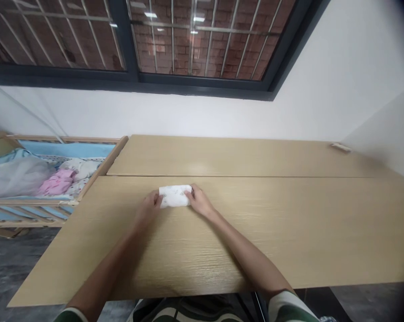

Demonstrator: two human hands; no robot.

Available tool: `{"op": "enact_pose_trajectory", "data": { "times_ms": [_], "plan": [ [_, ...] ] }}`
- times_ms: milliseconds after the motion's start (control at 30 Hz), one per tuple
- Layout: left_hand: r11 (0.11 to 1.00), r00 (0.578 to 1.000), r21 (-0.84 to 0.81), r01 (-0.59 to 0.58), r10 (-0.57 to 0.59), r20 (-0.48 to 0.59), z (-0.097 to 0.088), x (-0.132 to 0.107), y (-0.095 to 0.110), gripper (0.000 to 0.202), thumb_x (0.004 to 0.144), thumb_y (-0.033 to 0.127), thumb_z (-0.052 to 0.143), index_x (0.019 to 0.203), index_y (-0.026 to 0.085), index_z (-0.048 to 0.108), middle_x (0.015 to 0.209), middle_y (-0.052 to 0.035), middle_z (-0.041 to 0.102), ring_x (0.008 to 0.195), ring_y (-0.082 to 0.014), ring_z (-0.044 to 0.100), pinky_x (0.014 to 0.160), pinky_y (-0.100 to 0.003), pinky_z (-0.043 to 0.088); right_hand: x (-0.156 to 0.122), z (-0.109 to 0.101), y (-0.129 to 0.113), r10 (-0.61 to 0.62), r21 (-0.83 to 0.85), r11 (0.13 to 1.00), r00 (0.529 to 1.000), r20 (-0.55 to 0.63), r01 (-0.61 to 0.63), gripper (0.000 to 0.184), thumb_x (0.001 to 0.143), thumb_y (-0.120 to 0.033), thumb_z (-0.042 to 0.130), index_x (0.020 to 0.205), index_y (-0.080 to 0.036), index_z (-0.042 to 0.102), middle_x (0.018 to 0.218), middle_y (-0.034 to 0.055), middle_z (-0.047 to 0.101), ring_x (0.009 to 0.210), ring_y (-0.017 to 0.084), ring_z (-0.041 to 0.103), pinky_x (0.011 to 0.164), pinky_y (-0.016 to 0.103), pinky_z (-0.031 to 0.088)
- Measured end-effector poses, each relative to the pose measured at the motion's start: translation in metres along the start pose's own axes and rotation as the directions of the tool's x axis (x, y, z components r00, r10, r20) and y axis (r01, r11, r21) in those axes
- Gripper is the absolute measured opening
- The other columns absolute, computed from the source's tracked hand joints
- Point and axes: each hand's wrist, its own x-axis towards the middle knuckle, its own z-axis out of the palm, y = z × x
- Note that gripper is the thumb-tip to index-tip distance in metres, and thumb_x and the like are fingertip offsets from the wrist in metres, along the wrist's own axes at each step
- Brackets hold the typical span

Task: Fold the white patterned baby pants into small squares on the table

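"Which step?"
"At the bench point(272, 232), just before its long seam point(242, 176) and nearer its left edge, left hand point(152, 201) and right hand point(199, 201) pinch opposite ends of a white bundle point(174, 196). Straightening it, I'd judge; next calls for an even, light hold."
"Textures?"
"Bench flat, pale, grained. Bundle oblong, soft-looking, faintly printed."

Showing faintly patterned white on the bundle point(174, 196) in the right grip point(198, 200), grained tan on the worktop point(195, 250) beneath, pink on cloth point(58, 181) to its left.
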Motion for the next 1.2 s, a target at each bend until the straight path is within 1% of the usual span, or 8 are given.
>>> {"op": "enact_pose_trajectory", "data": {
  "times_ms": [333,467,567,633,700,833,1000,1200],
  "plan": [
    [0.971,0.991,0.239,0.013,0.019,-0.131,0.021,0.007,0.000,0.029,0.102,0.039,0.041,0.101,0.020,0.062,0.096,-0.0117,0.070,0.099,-0.0290,0.066,0.091,-0.041,0.050,0.010,0.027,0.012,0.170,0.031,0.985,0.971,-0.169,-0.168,0.031,0.095,-0.036,0.052,0.119,-0.017,0.055,0.105,0.0120,0.067,0.096,0.026,0.065,0.086,0.040,0.054],
    [0.966,0.963,0.250,-0.064,0.125,-0.238,0.018,-0.001,0.009,0.043,0.103,0.044,0.039,0.131,0.014,0.052,0.134,-0.0205,0.059,0.129,-0.0323,0.053,0.109,-0.048,0.042,0.005,0.021,-0.003,-0.031,-0.147,0.989,0.969,-0.245,-0.005,0.047,0.098,-0.033,0.048,0.140,-0.012,0.047,0.137,0.0227,0.055,0.128,0.033,0.053,0.107,0.050,0.044],
    [0.915,0.905,0.251,-0.317,0.371,-0.210,0.023,-0.007,0.021,0.065,0.104,0.050,0.035,0.153,0.009,0.027,0.157,-0.0235,0.037,0.148,-0.0315,0.033,0.120,-0.048,0.033,0.000,0.021,-0.019,-0.314,-0.314,0.905,0.949,-0.037,0.287,0.060,0.100,-0.033,0.045,0.155,-0.011,0.034,0.159,0.0214,0.035,0.150,0.032,0.028,0.121,0.053,0.027],
    [0.847,0.859,0.259,-0.464,0.502,-0.101,0.031,-0.009,0.027,0.072,0.104,0.052,0.032,0.158,0.007,0.016,0.163,-0.0236,0.028,0.153,-0.0308,0.023,0.123,-0.050,0.028,-0.002,0.025,-0.024,-0.383,-0.336,0.843,0.908,0.172,0.419,0.066,0.098,-0.032,0.047,0.159,-0.011,0.028,0.164,0.0183,0.029,0.155,0.031,0.018,0.124,0.052,0.020],
    [0.820,0.854,0.282,-0.499,0.520,0.001,0.041,-0.009,0.027,0.073,0.105,0.053,0.027,0.160,0.006,0.012,0.165,-0.0229,0.025,0.155,-0.0298,0.019,0.125,-0.050,0.024,-0.003,0.031,-0.025,-0.369,-0.348,0.818,0.882,0.293,0.458,0.071,0.095,-0.029,0.050,0.160,-0.010,0.027,0.166,0.0174,0.027,0.156,0.030,0.014,0.126,0.051,0.016],
    [0.812,0.876,0.353,-0.465,0.480,0.050,0.050,-0.007,0.010,0.074,0.105,0.053,0.023,0.160,0.005,0.014,0.165,-0.0229,0.024,0.155,-0.0306,0.018,0.124,-0.051,0.024,-0.005,0.033,-0.015,-0.318,-0.383,0.824,0.901,0.294,0.416,0.074,0.094,-0.029,0.050,0.160,-0.006,0.026,0.167,0.0177,0.021,0.157,0.028,0.012,0.128,0.049,0.011],
    [0.788,0.875,0.411,-0.458,0.480,0.055,0.042,-0.007,-0.013,0.076,0.105,0.056,0.025,0.160,0.004,0.017,0.164,-0.0240,0.024,0.154,-0.0342,0.018,0.123,-0.052,0.025,-0.013,0.016,0.000,-0.287,-0.364,0.857,0.924,0.251,0.365,0.073,0.103,-0.048,0.040,0.161,-0.006,0.022,0.167,0.0183,0.021,0.157,0.027,0.013,0.128,0.051,0.011],
    [0.760,0.859,0.444,-0.475,0.510,0.045,0.034,-0.010,-0.018,0.076,0.105,0.054,0.028,0.159,0.002,0.015,0.163,-0.0270,0.024,0.154,-0.0353,0.019,0.122,-0.053,0.027,-0.019,0.004,0.014,-0.280,-0.337,0.872,0.927,0.251,0.354,0.076,0.105,-0.054,0.035,0.163,-0.009,0.015,0.168,0.0182,0.018,0.157,0.027,0.011,0.128,0.051,0.014]
  ]
}}
